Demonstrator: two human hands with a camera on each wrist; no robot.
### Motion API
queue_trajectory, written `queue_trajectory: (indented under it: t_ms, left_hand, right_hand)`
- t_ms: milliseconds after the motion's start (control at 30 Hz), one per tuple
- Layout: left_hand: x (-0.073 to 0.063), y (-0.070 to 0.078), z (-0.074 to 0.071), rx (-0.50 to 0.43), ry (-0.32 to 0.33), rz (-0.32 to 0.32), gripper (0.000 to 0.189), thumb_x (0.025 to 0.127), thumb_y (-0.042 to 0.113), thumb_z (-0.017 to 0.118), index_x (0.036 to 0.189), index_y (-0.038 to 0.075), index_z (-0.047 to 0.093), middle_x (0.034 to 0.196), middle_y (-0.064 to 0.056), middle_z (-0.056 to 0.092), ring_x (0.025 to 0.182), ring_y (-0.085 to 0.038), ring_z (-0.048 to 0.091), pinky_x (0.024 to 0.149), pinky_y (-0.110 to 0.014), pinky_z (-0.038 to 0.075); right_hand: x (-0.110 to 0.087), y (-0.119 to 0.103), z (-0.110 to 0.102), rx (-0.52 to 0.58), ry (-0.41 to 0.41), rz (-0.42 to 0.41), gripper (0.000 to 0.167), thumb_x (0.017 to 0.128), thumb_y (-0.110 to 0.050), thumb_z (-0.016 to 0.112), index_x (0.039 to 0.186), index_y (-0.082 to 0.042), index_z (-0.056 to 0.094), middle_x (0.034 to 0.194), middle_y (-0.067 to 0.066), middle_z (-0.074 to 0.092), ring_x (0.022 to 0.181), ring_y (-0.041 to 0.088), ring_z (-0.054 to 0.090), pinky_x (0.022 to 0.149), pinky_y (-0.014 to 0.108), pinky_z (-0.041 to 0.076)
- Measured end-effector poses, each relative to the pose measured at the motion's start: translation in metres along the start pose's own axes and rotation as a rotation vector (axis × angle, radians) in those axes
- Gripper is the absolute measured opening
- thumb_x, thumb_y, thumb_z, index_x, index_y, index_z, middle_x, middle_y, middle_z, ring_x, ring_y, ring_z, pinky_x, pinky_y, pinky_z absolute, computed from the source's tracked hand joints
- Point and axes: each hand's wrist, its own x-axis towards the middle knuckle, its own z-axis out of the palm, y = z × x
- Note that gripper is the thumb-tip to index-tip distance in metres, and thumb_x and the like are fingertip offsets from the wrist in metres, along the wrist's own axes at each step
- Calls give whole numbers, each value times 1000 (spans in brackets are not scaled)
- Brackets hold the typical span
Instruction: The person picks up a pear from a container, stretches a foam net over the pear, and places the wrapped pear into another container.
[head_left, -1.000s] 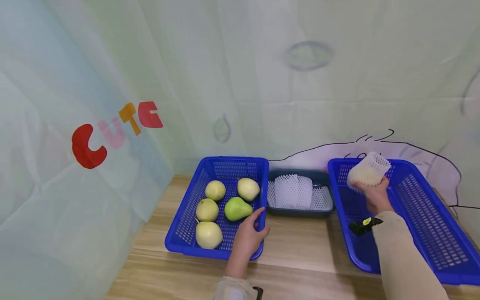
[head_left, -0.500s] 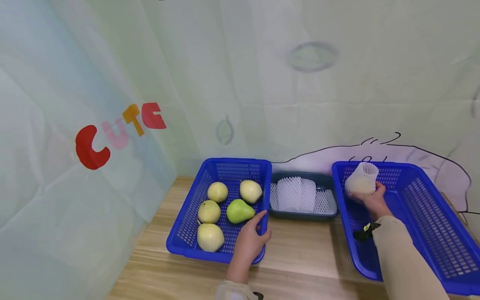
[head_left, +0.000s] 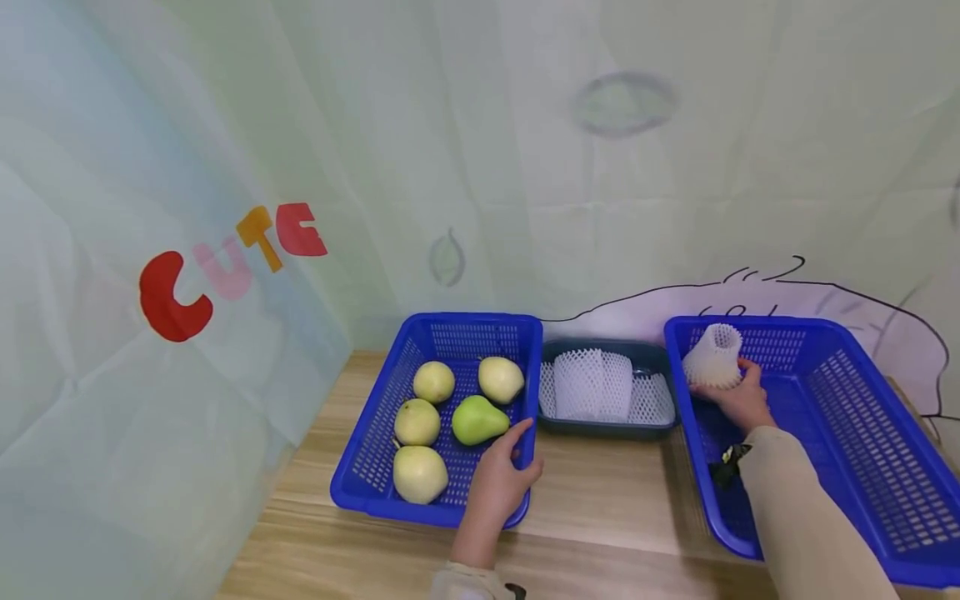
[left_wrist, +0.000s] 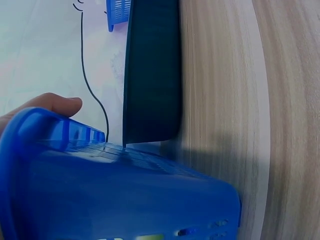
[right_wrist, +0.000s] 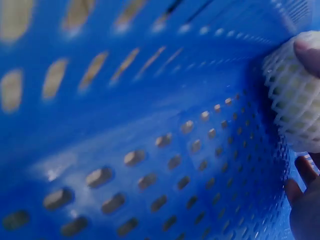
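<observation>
In the head view, my right hand (head_left: 742, 402) holds a pale pear in a white foam net sleeve (head_left: 712, 360) at the back left corner of the right blue basket (head_left: 817, 417). The sleeve's open end points up. In the right wrist view, the thumb (right_wrist: 306, 52) lies on the netting, with fingertips (right_wrist: 295, 190) at its lower side. My left hand (head_left: 501, 479) grips the right rim of the left blue basket (head_left: 534, 358), with the thumb on the outer side; some fingers are hidden. Beside its fingertips lies a green pear (head_left: 477, 420).
Several pale yellow pears (head_left: 420, 475) lie in the left basket. Between the baskets stands a dark green tray (head_left: 600, 429) with folded white foam nets (head_left: 592, 385). A printed cloth (head_left: 480, 167) hangs behind the wooden table (head_left: 600, 500).
My right hand has lowered the netted pear into the right basket's back left corner, and the sleeve has turned more upright. My left hand has stayed at the left basket's rim.
</observation>
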Motion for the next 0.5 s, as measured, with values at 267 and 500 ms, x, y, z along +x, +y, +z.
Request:
queue_trajectory:
  t_ms: [267,500]
  left_hand:
    - [1,0,0,7,7,5,53,80,19,69,130,16,53,120,-14,58,104,-28,57,86,-44,46]
    - [0,-1,1,7,9,14,53,79,17,70,130,15,54,119,-15,58,103,-29,57,85,-45,46]
  right_hand:
    - [-3,0,-1,-187,-8,-22,103,73,-42,74,142,2,12,131,35,30,116,57,24,90,64,23]
    - [-2,3,0,-223,21,-85,89,71,-43,75,131,7,32,123,32,42,110,53,32,84,65,22]
